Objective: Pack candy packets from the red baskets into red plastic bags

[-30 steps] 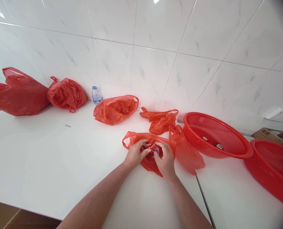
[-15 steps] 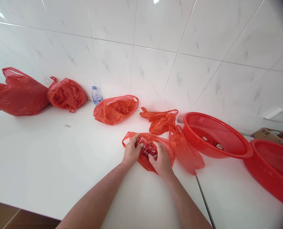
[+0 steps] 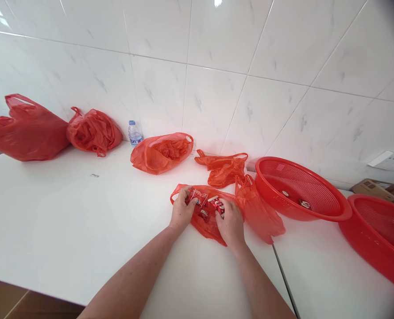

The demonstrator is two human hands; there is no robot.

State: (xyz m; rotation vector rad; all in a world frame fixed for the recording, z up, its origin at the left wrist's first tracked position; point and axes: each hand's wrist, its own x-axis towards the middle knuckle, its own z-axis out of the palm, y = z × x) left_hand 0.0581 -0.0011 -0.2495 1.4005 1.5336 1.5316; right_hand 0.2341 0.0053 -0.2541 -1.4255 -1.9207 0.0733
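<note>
A flat red plastic bag [image 3: 207, 227] lies on the white counter [image 3: 67, 212] in front of me. Over it, my left hand [image 3: 181, 212] pinches a small red and white packet [image 3: 197, 196]. Just to the right, my right hand [image 3: 229, 221] grips another small red packet [image 3: 217, 204]. A third little red packet [image 3: 203, 213] rests on the bag between my hands. The two held packets sit a short gap apart.
More red bags lie along the tiled wall: a large bag [image 3: 26, 130], a knotted bag [image 3: 92, 131], an open bag [image 3: 162, 153] and crumpled bags [image 3: 225, 167]. A water bottle [image 3: 134, 133] stands at the wall. Two red colander baskets [image 3: 299, 188] [image 3: 381, 235] sit at the right.
My hands were together on one joined red packet; they have drawn apart, each now with its own packet, and the left hand has shifted slightly left and up.
</note>
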